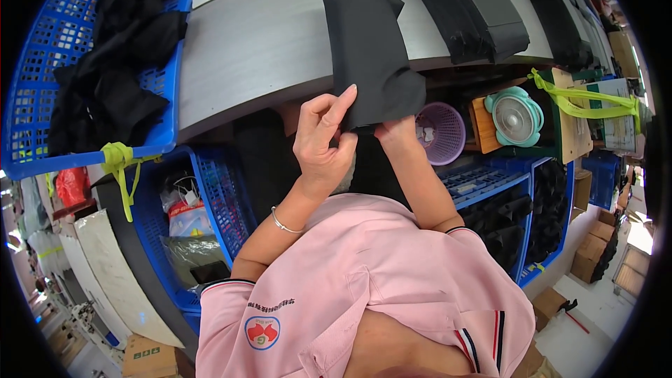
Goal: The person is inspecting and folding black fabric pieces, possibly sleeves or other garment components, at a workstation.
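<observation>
One black cloth (367, 42) sits at twelve o'clock, my left hand (325, 136) half-curled at its edge, my right hand (397, 130) mostly beneath; I can't tell either grip. I'd call this positioning; next needs steady support.

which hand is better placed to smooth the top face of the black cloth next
Probably the left: the left hand is in full view, its index fingertip over the black cloth near the left edge. The right hand has its fingers hidden by the cloth.

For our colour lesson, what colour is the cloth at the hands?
Black cloth, best in the head view.
</observation>
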### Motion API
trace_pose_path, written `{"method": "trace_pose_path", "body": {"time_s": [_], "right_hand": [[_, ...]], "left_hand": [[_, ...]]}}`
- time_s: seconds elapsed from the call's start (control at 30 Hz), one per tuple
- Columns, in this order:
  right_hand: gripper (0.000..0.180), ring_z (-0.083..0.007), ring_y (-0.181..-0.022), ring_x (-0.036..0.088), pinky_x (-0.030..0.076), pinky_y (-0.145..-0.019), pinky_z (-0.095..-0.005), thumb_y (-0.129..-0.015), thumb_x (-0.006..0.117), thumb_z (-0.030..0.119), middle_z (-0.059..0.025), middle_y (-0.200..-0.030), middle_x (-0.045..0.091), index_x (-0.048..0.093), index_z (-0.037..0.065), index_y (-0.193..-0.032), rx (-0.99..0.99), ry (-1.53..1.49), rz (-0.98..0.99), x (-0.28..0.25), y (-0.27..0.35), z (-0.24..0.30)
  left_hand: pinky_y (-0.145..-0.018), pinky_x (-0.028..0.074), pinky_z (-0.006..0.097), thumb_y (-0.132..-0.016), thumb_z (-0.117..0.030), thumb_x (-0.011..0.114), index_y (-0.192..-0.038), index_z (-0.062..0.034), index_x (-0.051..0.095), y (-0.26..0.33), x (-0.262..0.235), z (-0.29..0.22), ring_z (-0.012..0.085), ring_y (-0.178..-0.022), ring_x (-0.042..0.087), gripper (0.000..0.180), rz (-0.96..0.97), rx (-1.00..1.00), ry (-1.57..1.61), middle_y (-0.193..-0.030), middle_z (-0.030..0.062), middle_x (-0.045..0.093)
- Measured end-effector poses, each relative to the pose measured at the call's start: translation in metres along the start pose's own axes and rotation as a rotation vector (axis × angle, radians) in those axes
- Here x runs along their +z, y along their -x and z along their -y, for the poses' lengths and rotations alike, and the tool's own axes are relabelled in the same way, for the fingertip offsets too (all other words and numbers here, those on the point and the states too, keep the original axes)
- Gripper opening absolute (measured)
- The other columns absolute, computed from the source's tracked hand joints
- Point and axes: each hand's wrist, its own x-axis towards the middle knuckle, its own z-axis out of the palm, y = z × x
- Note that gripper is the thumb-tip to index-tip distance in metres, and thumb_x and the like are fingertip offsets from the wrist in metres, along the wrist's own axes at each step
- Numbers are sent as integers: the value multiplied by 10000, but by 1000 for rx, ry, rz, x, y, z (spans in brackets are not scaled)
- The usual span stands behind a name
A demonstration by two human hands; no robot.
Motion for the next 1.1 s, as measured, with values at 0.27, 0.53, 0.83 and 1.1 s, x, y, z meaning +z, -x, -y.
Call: {"method": "trace_pose_path", "body": {"time_s": [0.27,0.53,0.83,1.1], "right_hand": [[405,-248,-1174,588,501,-1019,-414,-1019,543,265,-94,-1347,556,513,40,-1354,-179,78,-18,-3,-11,-17],[304,-268,-1125,617,465,-982,-328,-879,663,16,-109,-1210,649,641,19,-1182,213,653,198,1,-30,6],[192,-369,-950,628,492,-847,-473,-736,656,83,-152,-991,673,673,49,-924,-531,2117,179,9,-18,-38],[245,-417,-1011,600,484,-896,-467,-888,590,97,-201,-976,635,660,45,-1117,-581,1843,198,26,-28,-37]], "left_hand": [[-713,530,275,-796,87,655,-1285,-30,663,6,-10,12,164,-784,616,503,21,-140,-17,-1081,103,651],[-660,512,246,-976,-13,507,-1206,16,686,29,-8,76,82,-768,630,293,-179,-762,353,-903,29,717],[-640,462,209,-960,-9,503,-1146,1,680,34,21,88,71,-768,650,257,-55,-998,632,-961,37,723],[-570,437,245,-901,-8,578,-860,23,677,54,41,86,60,-715,592,112,174,-1101,568,-831,18,684]]}}
